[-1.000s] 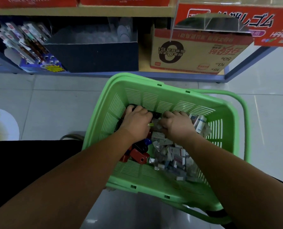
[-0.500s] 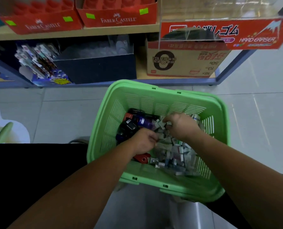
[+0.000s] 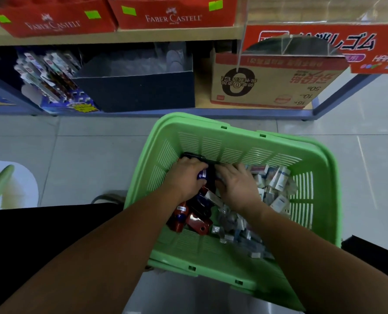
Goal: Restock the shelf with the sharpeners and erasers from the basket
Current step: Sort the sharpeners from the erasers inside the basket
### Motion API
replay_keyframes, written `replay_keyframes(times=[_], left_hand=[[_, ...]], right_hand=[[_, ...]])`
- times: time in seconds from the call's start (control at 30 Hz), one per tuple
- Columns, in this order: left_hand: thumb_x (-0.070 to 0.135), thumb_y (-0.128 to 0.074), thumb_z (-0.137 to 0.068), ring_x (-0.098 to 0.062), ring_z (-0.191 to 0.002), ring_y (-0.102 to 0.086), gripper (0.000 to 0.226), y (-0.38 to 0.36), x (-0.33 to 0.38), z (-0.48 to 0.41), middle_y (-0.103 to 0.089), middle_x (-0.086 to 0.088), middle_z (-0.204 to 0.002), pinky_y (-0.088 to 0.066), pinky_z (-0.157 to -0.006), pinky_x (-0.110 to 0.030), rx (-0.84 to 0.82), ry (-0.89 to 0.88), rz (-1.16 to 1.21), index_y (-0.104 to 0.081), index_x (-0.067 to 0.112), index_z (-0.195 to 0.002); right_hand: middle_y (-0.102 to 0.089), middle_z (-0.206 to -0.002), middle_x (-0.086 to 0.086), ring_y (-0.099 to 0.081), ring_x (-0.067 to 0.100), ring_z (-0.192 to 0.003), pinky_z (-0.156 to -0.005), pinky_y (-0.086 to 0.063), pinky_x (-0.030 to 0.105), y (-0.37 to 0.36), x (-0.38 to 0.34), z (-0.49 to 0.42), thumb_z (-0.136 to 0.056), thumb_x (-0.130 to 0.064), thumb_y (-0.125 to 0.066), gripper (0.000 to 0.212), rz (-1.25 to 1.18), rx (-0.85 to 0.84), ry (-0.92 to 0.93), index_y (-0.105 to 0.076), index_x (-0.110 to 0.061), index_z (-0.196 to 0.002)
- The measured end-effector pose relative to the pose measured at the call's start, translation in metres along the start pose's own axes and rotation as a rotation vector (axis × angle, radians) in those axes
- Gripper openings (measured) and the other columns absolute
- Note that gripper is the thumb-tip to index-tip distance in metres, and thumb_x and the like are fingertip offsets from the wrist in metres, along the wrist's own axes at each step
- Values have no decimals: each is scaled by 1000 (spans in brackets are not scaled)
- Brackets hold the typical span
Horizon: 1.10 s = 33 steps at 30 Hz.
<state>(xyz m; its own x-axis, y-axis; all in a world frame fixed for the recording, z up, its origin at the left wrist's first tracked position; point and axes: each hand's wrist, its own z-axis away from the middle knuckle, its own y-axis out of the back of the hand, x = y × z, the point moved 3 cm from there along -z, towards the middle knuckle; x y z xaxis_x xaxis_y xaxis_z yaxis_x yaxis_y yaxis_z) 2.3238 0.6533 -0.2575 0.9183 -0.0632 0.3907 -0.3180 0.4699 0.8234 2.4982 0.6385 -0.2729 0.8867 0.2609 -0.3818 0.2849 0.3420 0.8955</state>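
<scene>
A green plastic basket (image 3: 320, 200) sits on my lap in front of the shelf. Red, dark blue and black sharpeners (image 3: 195, 219) lie in its left half. Several small wrapped erasers (image 3: 277, 189) fill its right half. My left hand (image 3: 186, 177) reaches into the far left of the basket and grips a dark blue sharpener (image 3: 205, 175). My right hand (image 3: 237, 186) lies beside it with fingers spread flat on the pile, pressing on the items. What its palm covers is hidden.
Low shelf (image 3: 143, 111) ahead holds a dark box (image 3: 138, 91), a pen display (image 3: 50, 80) and a cardboard carton (image 3: 272, 82). Red Faber-Castell trays (image 3: 172, 12) sit on the shelf above. A red eraser display (image 3: 324, 44) hangs at upper right. Tiled floor surrounds the basket.
My left hand moved to the basket's far left and took hold of a dark blue sharpener. My right hand opened flat onto the pile. The view tilted up slightly.
</scene>
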Motion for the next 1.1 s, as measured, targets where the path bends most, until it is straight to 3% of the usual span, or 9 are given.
replay_keyframes(times=[0.1, 0.17, 0.37, 0.47, 0.57, 0.7, 0.83, 0.97, 1.1], left_hand=[[49, -67, -94, -24, -125, -47, 55, -5, 2, -4, -56, -1, -135, -34, -102, -39, -54, 10, -177, -55, 32, -145], [44, -69, -91, -23, -121, -47, 48, -5, 3, 0, -56, 0, -127, -33, -99, -40, -40, 30, -251, -60, 28, -135], [22, -62, -95, -19, -102, -55, 2, 4, 0, 28, -62, 4, -101, -40, -93, -36, 44, 59, -147, -60, 21, -96], [15, -70, -92, -20, -107, -59, 21, 7, -5, 37, -65, 2, -113, -48, -90, -35, 74, 152, 8, -66, 19, -112], [7, -75, -86, -21, -114, -61, 50, 12, -5, 45, -62, 0, -130, -53, -98, -36, 111, 243, 204, -63, 19, -133], [-1, -74, -86, -21, -123, -58, 55, 15, -4, 56, -52, 1, -144, -44, -108, -28, 126, 238, 179, -61, 12, -138], [25, -71, -96, -21, -120, -54, 34, 18, 0, 66, -59, -2, -134, -49, -100, -34, 128, 172, -12, -66, 10, -127], [38, -61, -101, -22, -105, -56, 27, 23, 4, 67, -66, -3, -112, -46, -87, -34, 178, 99, -182, -65, 14, -113], [39, -75, -91, -19, -111, -58, 45, 18, -2, 67, -64, -1, -122, -48, -95, -32, 166, 169, 145, -64, 18, -129]], right_hand=[[-74, -119, 9, -61, 35, -97, -77, -54, 43, -5, 6, 0, -89, -28, -70, 46, 59, 30, -1, -69, -7, -130], [-72, -123, 12, -62, 38, -101, -81, -54, 44, -5, 7, -7, -87, -22, -77, 52, 55, 6, -29, -66, -5, -134], [-60, -141, 5, -51, 28, -128, -101, -42, 39, -3, 3, -24, -104, -35, -55, 52, 21, -66, -101, -49, -18, -152], [-62, -141, 3, -53, 27, -129, -104, -43, 38, -1, 0, -26, -103, -43, -57, 52, -9, -77, -133, -52, -21, -150], [-64, -138, 3, -55, 27, -127, -102, -46, 38, -1, -1, -31, -101, -50, -58, 52, -22, -100, -152, -56, -23, -146], [-57, -141, 7, -49, 30, -132, -108, -41, 41, -4, -5, -34, -101, -58, -54, 59, 49, -199, -139, -50, -24, -149], [-44, -147, 9, -38, 32, -136, -110, -31, 46, -10, -12, -32, -106, -53, -45, 54, 172, -254, -116, -45, -23, -151], [-61, -140, 4, -48, 29, -128, -105, -30, 44, -15, -14, -33, -106, -52, -47, 49, 188, -243, -100, -47, -21, -144], [-65, -133, 5, -59, 26, -124, -103, -30, 42, -12, -16, -42, -96, -64, -59, 62, 108, -253, -144, -48, -24, -142]])
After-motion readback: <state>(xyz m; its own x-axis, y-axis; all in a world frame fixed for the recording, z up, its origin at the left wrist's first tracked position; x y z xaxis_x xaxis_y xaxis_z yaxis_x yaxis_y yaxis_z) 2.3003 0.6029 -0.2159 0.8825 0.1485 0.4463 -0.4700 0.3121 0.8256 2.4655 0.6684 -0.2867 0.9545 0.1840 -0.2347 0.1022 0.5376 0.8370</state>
